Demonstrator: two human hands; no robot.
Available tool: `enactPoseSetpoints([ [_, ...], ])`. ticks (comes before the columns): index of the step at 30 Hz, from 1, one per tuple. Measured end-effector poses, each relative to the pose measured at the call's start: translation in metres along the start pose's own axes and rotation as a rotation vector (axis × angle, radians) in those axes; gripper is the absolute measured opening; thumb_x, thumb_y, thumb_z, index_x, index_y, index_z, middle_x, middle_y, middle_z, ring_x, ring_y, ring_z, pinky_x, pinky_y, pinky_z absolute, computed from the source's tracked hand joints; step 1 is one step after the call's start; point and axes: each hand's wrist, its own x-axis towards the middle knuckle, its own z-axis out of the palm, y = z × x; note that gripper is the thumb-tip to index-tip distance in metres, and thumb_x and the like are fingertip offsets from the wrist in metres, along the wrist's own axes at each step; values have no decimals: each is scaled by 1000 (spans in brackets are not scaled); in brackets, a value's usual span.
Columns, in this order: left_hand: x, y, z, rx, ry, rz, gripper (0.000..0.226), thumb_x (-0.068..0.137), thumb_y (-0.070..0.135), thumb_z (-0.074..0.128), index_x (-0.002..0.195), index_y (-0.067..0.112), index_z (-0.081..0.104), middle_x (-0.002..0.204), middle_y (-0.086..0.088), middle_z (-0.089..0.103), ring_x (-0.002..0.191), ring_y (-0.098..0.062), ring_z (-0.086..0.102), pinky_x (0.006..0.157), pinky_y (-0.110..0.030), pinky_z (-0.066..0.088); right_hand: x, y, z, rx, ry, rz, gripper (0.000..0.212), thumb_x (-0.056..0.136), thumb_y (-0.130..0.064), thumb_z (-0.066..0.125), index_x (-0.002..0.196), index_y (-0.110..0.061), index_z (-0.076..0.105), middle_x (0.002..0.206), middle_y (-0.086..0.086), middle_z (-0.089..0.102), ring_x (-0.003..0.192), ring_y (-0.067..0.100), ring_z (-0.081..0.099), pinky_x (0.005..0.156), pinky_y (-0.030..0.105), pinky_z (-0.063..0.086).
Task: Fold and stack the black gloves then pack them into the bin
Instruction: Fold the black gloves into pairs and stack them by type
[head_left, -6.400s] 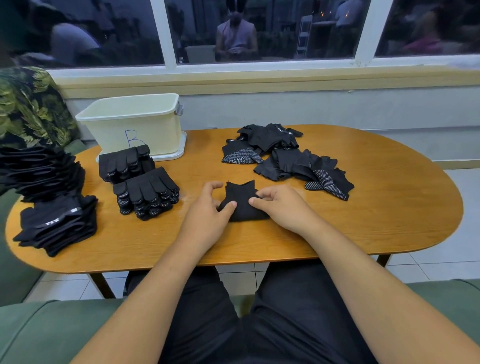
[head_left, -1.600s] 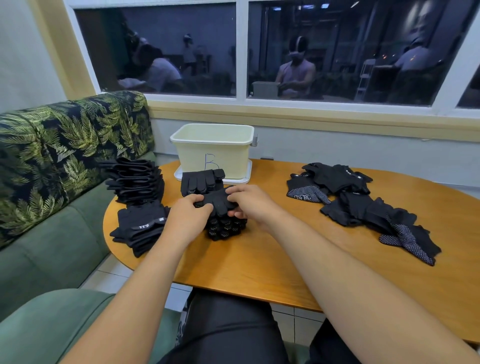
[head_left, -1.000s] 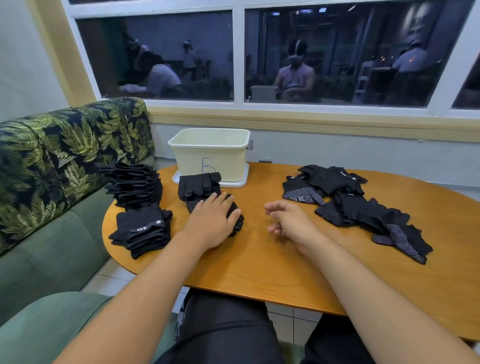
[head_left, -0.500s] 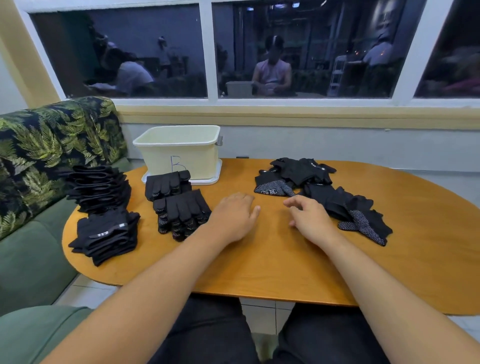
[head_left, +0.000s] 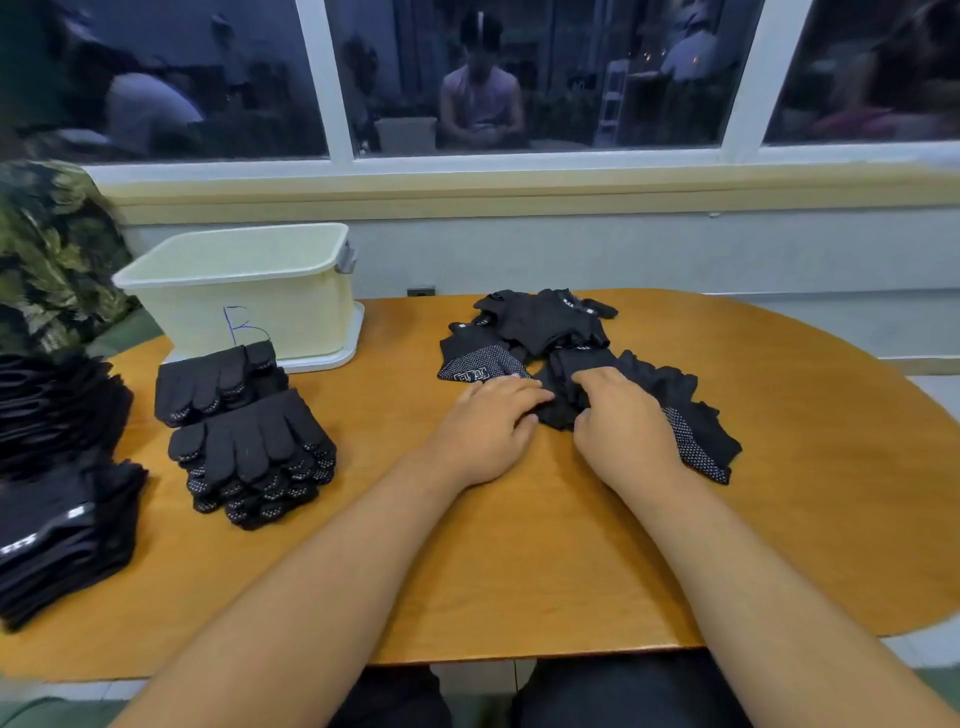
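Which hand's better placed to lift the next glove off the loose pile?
Probably right: the right hand curls its fingers into a glove at the pile's near edge; the left hand lies flat, fingertips touching it.

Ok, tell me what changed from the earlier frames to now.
Both hands moved right, off the folded stack to the loose gloves. The right hand now grips a glove at the pile's near edge; the left hand lies flat against it. Folded stack, second stack and bin stayed put.
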Motion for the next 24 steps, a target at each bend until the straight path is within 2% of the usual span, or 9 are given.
enactPoseSetpoints([
  [3, -3, -3, 1, 14, -26, -21, 43, 111, 41, 42, 152, 39, 53, 159, 20, 48, 151, -5, 36, 124, -46, 27, -6, 8, 1, -62, -32, 115, 46, 100, -5, 52, 144, -18, 56, 148, 5, 57, 120, 41, 64, 90, 47, 54],
  [6, -8, -2, 0, 12, 22, -38, 40, 109, 41, 45, 147, 37, 57, 154, 19, 53, 145, -6, 43, 122, -43, 29, -4, 20, 3, -118, -12, 193, 45, 102, -3, 51, 144, -21, 57, 138, 7, 64, 117, 40, 65, 81, 45, 53],
  [8, -12, -1, -2, 9, 53, -27, 36, 107, 43, 48, 140, 34, 61, 143, 16, 59, 137, -10, 49, 117, -42, 35, -2, 26, 3, -113, 23, 196, 45, 103, -4, 51, 143, -24, 59, 130, 6, 69, 113, 38, 67, 77, 43, 51],
  [12, -26, 1, -9, 37, 112, 0, 26, 104, 47, 53, 124, 34, 64, 117, 15, 59, 116, -13, 51, 105, -38, 40, -6, 21, -2, 21, 143, 182, 41, 109, -14, 46, 144, -29, 61, 130, 2, 71, 109, 37, 68, 80, 46, 55],
  [16, -43, 3, -18, -2, 149, 72, 16, 106, 39, 55, 112, 28, 66, 110, 13, 59, 110, -12, 49, 102, -39, 44, -13, 10, -5, 150, 218, 93, 37, 111, -20, 46, 145, -29, 59, 136, -3, 69, 109, 33, 70, 87, 47, 57],
  [18, -55, 8, -26, -143, 195, 58, 12, 105, 33, 55, 109, 25, 64, 107, 11, 63, 108, -11, 55, 94, -37, 49, -19, 5, -5, 253, 281, -2, 37, 110, -21, 49, 145, -27, 62, 139, -6, 68, 117, 24, 69, 95, 45, 57],
  [21, -75, 16, -39, -469, 225, -94, 13, 107, 30, 52, 96, 24, 55, 84, 3, 62, 81, -17, 57, 73, -41, 45, -26, -1, -4, 349, 311, -93, 36, 110, -23, 53, 143, -31, 63, 139, -14, 67, 118, 10, 66, 95, 35, 55],
  [24, -89, 18, -49, -832, 325, -226, 20, 107, 26, 48, 88, 20, 52, 78, 7, 55, 79, -15, 53, 74, -39, 44, -27, 0, 1, 357, 240, -159, 35, 110, -25, 54, 142, -35, 63, 138, -18, 66, 108, 8, 66, 92, 39, 57],
])
